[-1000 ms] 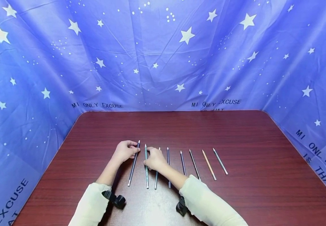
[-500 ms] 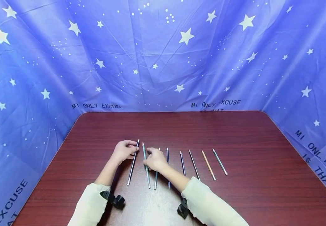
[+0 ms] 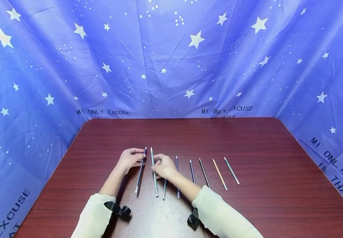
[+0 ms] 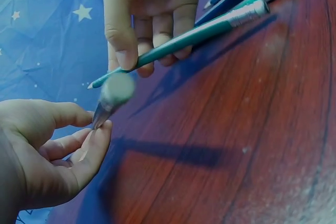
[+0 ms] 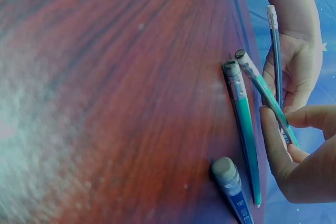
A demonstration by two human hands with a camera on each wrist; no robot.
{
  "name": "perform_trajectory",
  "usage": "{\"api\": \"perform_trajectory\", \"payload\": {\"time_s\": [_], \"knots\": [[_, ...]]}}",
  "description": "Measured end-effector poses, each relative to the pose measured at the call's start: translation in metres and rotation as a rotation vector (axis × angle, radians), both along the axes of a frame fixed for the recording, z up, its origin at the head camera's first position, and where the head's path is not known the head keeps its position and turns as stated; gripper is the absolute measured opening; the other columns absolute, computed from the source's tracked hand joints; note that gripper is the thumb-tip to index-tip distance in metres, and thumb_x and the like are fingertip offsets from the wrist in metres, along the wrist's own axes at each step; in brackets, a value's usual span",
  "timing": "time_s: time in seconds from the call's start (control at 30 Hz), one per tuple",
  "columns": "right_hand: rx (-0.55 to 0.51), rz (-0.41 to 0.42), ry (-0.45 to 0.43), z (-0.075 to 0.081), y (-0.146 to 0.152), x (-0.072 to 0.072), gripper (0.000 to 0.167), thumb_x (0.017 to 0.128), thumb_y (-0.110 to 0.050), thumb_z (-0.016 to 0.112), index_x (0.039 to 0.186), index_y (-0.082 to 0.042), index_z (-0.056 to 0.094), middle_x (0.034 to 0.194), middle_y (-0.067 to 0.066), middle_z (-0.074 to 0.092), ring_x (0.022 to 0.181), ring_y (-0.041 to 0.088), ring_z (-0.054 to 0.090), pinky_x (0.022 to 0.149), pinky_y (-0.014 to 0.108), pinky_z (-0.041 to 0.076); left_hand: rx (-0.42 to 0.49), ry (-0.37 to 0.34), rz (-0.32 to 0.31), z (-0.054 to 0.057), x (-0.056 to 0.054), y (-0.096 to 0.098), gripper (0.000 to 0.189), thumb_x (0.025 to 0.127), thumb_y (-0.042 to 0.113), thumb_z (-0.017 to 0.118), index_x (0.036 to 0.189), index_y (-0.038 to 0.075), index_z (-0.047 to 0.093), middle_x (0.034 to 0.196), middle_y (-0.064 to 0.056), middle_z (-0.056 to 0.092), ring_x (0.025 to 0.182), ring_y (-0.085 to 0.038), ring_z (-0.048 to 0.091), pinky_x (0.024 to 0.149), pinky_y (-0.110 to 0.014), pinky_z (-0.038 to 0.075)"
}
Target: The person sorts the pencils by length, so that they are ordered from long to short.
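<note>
My left hand [image 3: 128, 159] pinches a dark blue pencil [image 3: 140, 173] near its upper part, tip pointing away. In the left wrist view this pencil's blurred eraser [image 4: 118, 87] faces the camera. A teal pencil [image 3: 155, 185] is pinched between the thumb and fingers of my right hand [image 3: 166, 167]. The right wrist view shows both held pencils raised off the table, the teal pencil [image 5: 266, 93] slanting close to the dark one [image 5: 277, 59]. A second teal pencil [image 3: 164, 191] lies under my right hand, its upper part hidden in the head view.
To the right, a row of pencils lies on the reddish-brown table [image 3: 266, 198]: several dark ones such as the blue pencil [image 3: 177, 162], an orange pencil [image 3: 220, 174] and a grey-green pencil [image 3: 232, 170]. A blue star-patterned cloth [image 3: 165, 86] hangs round the table.
The teal pencil has tilted and shifted slightly up and away in my right hand. The dark blue pencil's eraser end has risen off the table, its shadow now apart from it.
</note>
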State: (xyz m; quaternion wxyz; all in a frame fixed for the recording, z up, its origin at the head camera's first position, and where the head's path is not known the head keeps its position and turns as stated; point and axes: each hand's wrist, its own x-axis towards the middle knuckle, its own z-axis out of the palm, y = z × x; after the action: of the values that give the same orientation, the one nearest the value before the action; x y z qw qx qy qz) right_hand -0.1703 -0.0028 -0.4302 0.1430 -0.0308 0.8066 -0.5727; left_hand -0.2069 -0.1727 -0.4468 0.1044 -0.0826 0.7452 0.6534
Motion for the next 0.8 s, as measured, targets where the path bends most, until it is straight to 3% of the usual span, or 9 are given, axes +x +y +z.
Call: {"api": "perform_trajectory", "payload": {"time_s": [0.37, 0.57, 0.8], "knots": [[-0.086, 0.003, -0.046, 0.005, 0.004, -0.002, 0.047, 0.08, 0.002, 0.064, 0.125, 0.001, 0.052, 0.08, 0.01, 0.063, 0.055, 0.013, 0.055, 0.052, 0.03, 0.058, 0.075, -0.026, -0.008, 0.003, 0.0, 0.001, 0.038, 0.087, 0.003, 0.058, 0.122, -0.012, 0.052, 0.093, -0.008, 0.064, 0.071, -0.015, 0.065, 0.071, -0.03, 0.059], [-0.098, 0.001, -0.061, 0.01, 0.008, -0.003, 0.049, 0.081, 0.001, 0.064, 0.128, 0.0, 0.05, 0.086, 0.013, 0.065, 0.055, 0.013, 0.056, 0.056, 0.034, 0.059, 0.08, -0.037, -0.012, 0.006, 0.001, 0.002, 0.038, 0.088, 0.003, 0.055, 0.123, -0.011, 0.052, 0.101, -0.012, 0.06, 0.075, -0.015, 0.064, 0.073, -0.032, 0.059], [-0.121, 0.012, -0.084, 0.01, 0.013, -0.002, 0.051, 0.082, 0.001, 0.063, 0.13, -0.001, 0.048, 0.088, 0.015, 0.065, 0.056, 0.013, 0.055, 0.056, 0.03, 0.058, 0.095, -0.043, -0.02, 0.009, 0.001, 0.002, 0.039, 0.088, 0.003, 0.055, 0.124, -0.009, 0.051, 0.102, -0.011, 0.059, 0.076, -0.016, 0.063, 0.073, -0.031, 0.059]]}}
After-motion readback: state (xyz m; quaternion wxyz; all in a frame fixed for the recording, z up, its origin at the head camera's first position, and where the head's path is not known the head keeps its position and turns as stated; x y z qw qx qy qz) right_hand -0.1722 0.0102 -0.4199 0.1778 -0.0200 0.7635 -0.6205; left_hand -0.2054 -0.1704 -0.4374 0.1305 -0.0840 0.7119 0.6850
